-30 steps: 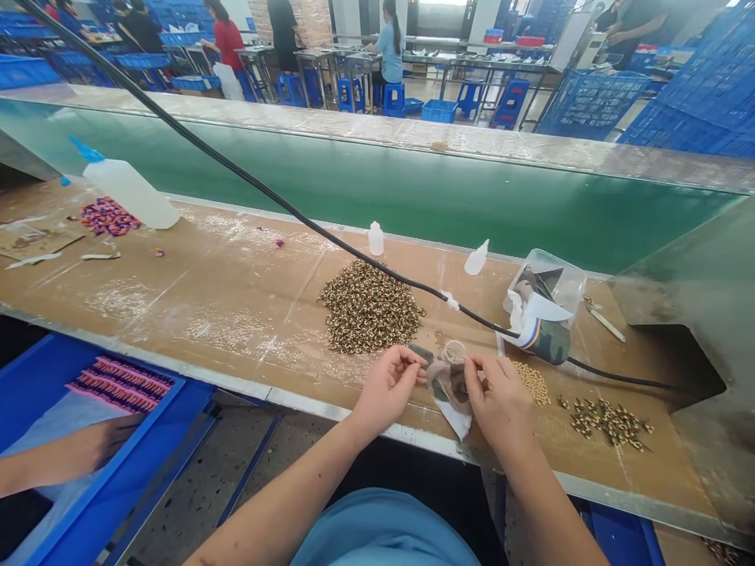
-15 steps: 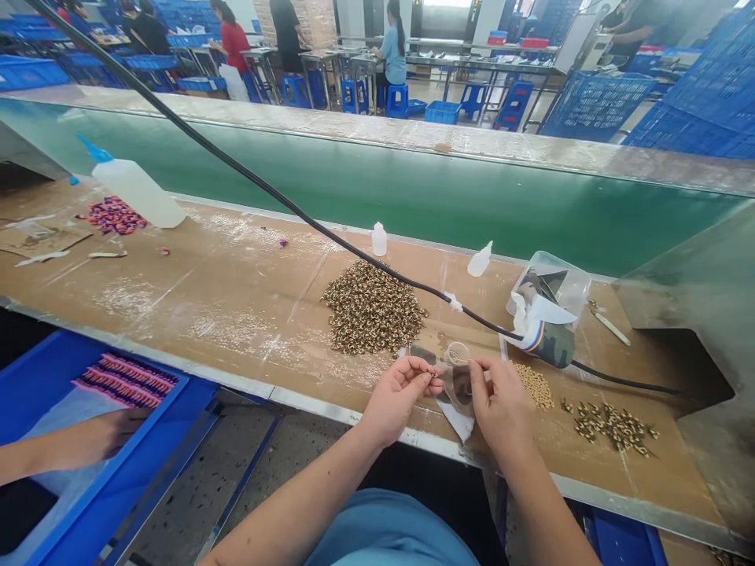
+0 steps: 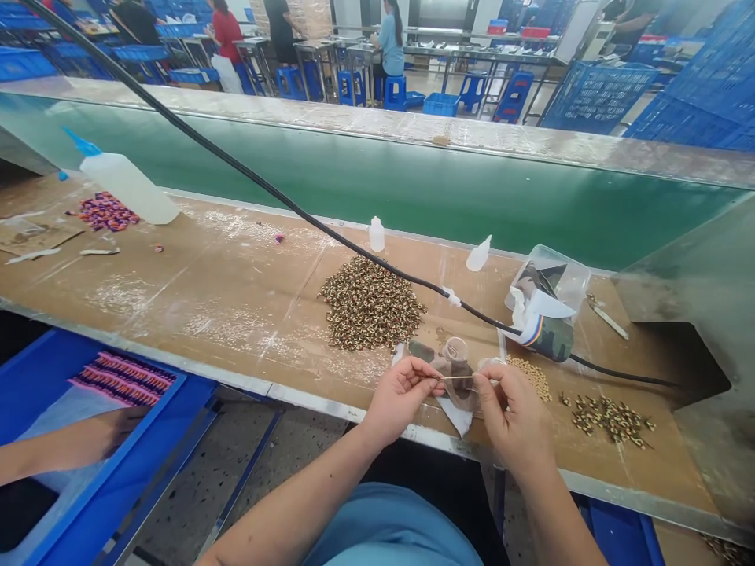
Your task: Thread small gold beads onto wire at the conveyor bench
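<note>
I'm pinching the thin wire between my left hand and right hand, both clenched on it, and this step looks like it next wants drawing tight.

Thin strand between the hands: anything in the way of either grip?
Nothing visible. The thin pale strand runs straight between the left-hand grip and the right-hand grip, with both touching it. The camouflage-print fabric lies beneath it, and the black cable passes farther out, clear of both.
</note>
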Demonstrator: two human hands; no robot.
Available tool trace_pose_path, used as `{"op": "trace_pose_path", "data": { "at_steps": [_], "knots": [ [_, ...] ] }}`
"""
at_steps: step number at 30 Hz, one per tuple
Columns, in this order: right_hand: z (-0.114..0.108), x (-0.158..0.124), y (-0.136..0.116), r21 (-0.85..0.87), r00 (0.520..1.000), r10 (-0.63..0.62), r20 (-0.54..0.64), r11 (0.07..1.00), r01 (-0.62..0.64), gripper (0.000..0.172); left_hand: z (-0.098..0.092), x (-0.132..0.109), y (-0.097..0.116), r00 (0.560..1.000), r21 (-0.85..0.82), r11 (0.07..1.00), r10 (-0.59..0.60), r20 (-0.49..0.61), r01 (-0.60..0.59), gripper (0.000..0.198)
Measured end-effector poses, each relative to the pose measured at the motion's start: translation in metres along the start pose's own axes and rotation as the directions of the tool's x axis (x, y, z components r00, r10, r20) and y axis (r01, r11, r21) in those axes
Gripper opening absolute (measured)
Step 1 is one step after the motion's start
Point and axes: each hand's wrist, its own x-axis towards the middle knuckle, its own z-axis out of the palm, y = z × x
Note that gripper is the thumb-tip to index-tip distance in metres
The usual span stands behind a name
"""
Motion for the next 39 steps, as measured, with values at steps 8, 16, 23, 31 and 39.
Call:
{"op": "trace_pose_path", "data": {
  "at_steps": [8,16,23,31,39],
  "knots": [
    [-0.001,-0.001,-0.001,-0.031,1.000,-0.020,-0.006,0.999,0.019,0.021,0.000,-0.001,0.000,1.000,0.000,1.000,0.002,0.006,-0.002,0.024],
    [0.002,-0.002,-0.002,-0.009,0.997,-0.081,0.004,0.997,0.081,0.017,0.000,0.000,0.001,1.000,-0.004,1.000,-0.003,-0.004,0.003,0.023],
    [-0.004,0.005,0.001,-0.055,0.996,-0.015,-0.089,0.998,0.010,0.021,0.001,0.000,0.002,1.000,-0.014,1.000,-0.003,-0.009,0.003,0.026],
    [0.018,0.012,0.010,-0.306,0.990,-0.097,-0.107,0.950,0.060,0.030,0.000,-0.001,0.000,0.999,-0.014,1.000,0.024,-0.021,-0.024,0.024],
    [0.030,0.009,0.010,-0.265,0.995,-0.074,-0.071,0.963,0.053,0.036,0.001,-0.001,0.003,0.999,-0.041,0.999,-0.001,-0.036,-0.001,0.025]
  ]
}}
